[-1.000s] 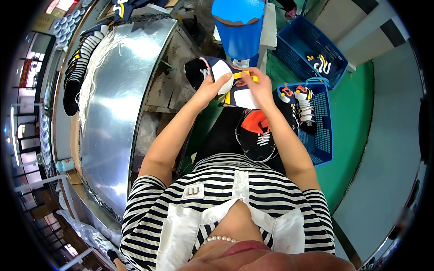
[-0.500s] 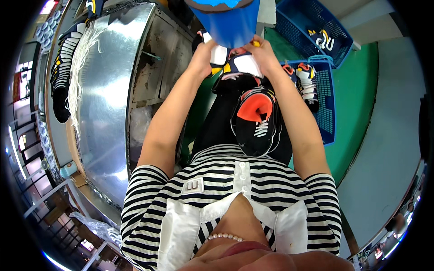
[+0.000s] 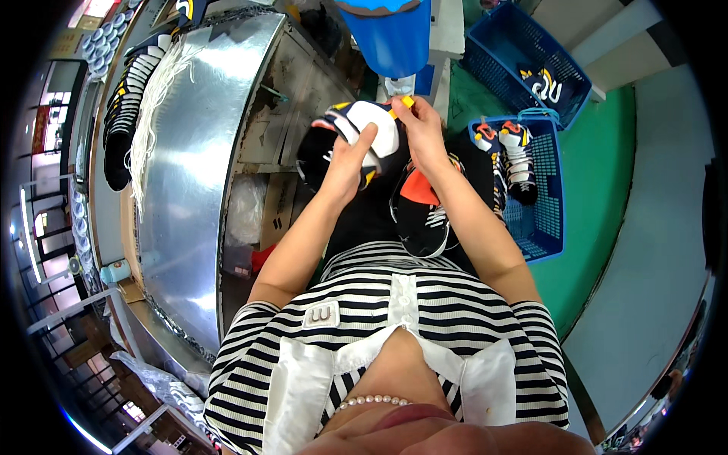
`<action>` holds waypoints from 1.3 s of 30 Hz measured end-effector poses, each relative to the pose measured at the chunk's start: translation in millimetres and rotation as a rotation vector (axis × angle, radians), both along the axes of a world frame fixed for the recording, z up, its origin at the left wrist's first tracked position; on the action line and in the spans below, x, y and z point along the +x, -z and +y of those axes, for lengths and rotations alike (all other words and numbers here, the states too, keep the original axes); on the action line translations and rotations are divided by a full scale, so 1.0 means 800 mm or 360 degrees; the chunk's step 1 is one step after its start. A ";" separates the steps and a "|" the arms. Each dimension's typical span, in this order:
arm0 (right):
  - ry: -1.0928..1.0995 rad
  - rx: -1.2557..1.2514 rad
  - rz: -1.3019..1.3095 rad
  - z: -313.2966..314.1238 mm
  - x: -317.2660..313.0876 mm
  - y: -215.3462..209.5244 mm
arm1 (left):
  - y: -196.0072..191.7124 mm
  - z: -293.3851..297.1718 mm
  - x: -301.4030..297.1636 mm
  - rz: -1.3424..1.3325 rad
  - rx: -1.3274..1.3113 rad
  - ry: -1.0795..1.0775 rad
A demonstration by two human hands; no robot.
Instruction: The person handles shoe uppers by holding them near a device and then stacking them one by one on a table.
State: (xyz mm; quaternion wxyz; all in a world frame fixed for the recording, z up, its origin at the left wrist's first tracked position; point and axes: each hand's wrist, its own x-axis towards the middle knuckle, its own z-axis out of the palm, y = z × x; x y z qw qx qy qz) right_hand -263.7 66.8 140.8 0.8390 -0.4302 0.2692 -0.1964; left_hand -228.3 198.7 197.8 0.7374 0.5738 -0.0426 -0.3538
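Note:
A shoe upper [image 3: 383, 125] in white, navy and black with yellow bits is held up in front of me, above my knees. My left hand [image 3: 349, 163] grips its left side, with the thumb lying over the white panel. At its right edge, my right hand [image 3: 423, 130] pinches a small yellow tab [image 3: 403, 105] between thumb and fingers. Below, on my lap, rests a black shoe upper [image 3: 426, 231] with orange lining and white laces; my right forearm partly covers it.
A metal-topped bench [image 3: 189, 152] at left carries a row of shoe uppers [image 3: 130, 102] and a bundle of white laces [image 3: 157, 114]. Ahead stands a blue cylinder [image 3: 390, 42]. At right, one blue basket [image 3: 547, 220] holds uppers; another basket [image 3: 485, 45] lies beyond.
Both hands have drawn back toward me with the shoe upper, out from under the blue cylinder. The upper has turned, and the right hand now pinches its yellow tab.

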 end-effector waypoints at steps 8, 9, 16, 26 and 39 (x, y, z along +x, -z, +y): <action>-0.0191 0.0163 -0.0124 -0.050 0.032 0.023 | 0.026 -0.030 0.102 -0.0428 0.0338 0.0165; -0.0219 0.0213 -0.0155 -0.053 0.034 0.029 | 0.013 -0.036 0.107 -0.0387 0.0317 0.0204; -0.0246 0.0473 0.0017 -0.086 0.043 0.051 | 0.055 -0.081 0.174 0.0430 0.0359 0.0006; -0.1930 -0.2167 0.1275 -0.066 -0.089 0.065 | -0.060 0.026 0.062 0.0158 0.0168 -0.0325; 0.0130 -0.1755 0.0463 -0.070 -0.124 -0.061 | -0.044 0.167 0.390 -0.1091 0.0693 -0.0872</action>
